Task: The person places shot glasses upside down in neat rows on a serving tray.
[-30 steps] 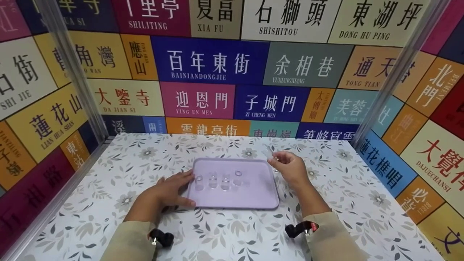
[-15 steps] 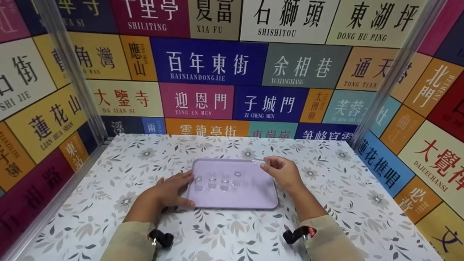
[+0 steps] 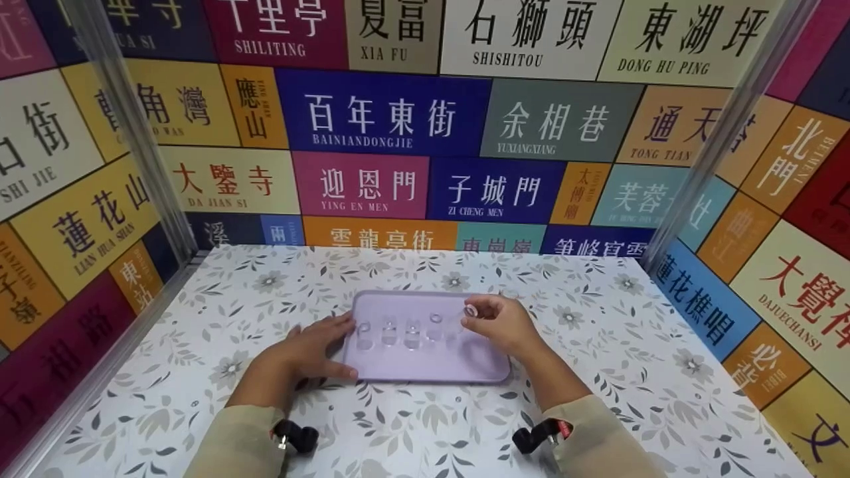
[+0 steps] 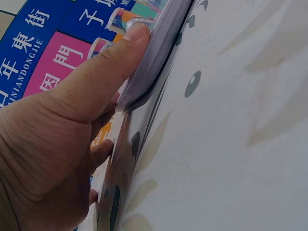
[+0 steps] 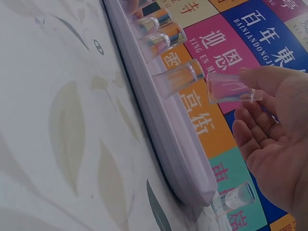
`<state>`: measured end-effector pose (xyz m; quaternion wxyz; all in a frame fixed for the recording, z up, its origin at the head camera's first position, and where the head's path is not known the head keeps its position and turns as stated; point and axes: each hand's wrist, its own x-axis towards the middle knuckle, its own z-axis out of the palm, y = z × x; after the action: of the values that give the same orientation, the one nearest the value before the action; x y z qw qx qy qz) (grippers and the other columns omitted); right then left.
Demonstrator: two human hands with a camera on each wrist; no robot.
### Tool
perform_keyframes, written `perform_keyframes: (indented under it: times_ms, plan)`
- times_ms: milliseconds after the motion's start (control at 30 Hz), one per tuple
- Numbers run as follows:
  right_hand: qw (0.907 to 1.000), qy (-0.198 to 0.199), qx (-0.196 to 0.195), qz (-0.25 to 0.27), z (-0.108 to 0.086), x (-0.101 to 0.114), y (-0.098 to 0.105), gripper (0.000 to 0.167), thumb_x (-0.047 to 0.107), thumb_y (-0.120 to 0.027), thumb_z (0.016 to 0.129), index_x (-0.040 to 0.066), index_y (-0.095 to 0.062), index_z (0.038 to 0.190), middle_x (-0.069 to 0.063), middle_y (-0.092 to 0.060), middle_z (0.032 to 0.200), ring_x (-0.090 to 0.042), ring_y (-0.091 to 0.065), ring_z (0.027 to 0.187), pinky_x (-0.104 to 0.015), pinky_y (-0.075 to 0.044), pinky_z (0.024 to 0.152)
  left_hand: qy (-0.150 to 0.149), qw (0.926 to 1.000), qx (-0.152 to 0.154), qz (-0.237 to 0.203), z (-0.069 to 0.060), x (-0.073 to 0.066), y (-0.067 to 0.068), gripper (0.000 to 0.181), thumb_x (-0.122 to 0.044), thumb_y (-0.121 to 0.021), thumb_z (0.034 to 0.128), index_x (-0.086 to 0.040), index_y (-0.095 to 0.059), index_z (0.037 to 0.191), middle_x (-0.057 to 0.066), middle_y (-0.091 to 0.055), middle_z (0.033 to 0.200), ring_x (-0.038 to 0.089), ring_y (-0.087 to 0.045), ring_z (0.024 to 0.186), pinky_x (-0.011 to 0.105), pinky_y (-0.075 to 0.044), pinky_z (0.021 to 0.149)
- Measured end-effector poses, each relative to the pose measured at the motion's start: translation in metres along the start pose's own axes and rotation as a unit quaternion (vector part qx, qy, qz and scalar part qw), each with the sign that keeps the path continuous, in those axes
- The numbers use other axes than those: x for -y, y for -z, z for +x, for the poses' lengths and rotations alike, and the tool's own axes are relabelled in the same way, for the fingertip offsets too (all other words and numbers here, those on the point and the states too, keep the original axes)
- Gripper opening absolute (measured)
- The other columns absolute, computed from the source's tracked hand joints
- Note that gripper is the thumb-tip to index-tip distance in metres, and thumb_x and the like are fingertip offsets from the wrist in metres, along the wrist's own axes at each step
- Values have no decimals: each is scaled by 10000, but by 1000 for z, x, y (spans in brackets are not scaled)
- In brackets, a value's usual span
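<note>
A small clear shot glass is pinched between the thumb and fingers of my right hand, above the right part of a lilac tray. In the right wrist view the held shot glass is beside a standing one, with a narrow gap between them. Several similar clear shot glasses stand in a row on the tray. My left hand rests against the tray's left edge, its fingers extended and the thumb at the near left corner. The thumb reaches over the rim in the left wrist view.
Beyond the tray's right end, another clear shot glass shows in the right wrist view. The table has a leaf-patterned cover. Colourful sign-covered walls enclose the back and both sides.
My right hand has moved left from beyond the tray's right edge to over the tray, turning the shot glass from lying sideways. The left hand and tray have stayed in place.
</note>
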<state>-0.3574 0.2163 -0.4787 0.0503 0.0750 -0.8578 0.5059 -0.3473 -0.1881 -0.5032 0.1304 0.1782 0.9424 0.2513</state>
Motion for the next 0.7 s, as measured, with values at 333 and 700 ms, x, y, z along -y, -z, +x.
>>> perform_keyframes:
  times_ms: [333, 700]
  plan:
    - [9984, 274, 403, -275, 1, -6, -11, 379, 173, -861, 897, 88, -790, 1259, -55, -788, 1124, -127, -692, 979, -237, -580, 891, 30, 10000, 39, -52, -1, 1, 0, 1148, -694, -866, 756, -328, -315, 1694, -122, -168, 1813, 317, -108, 1704, 733, 63, 1324]
    - [9980, 32, 570, -277, 1, -14, -21, 384, 140, -852, 900, 110, -785, 1277, -17, -793, 1083, -142, -691, 995, -279, -565, 914, 14, 10000, 39, 24, 0, 0, 0, 1133, -675, -871, 767, -313, -327, 1693, -123, -178, 1811, 329, -123, 1700, 742, 41, 1323]
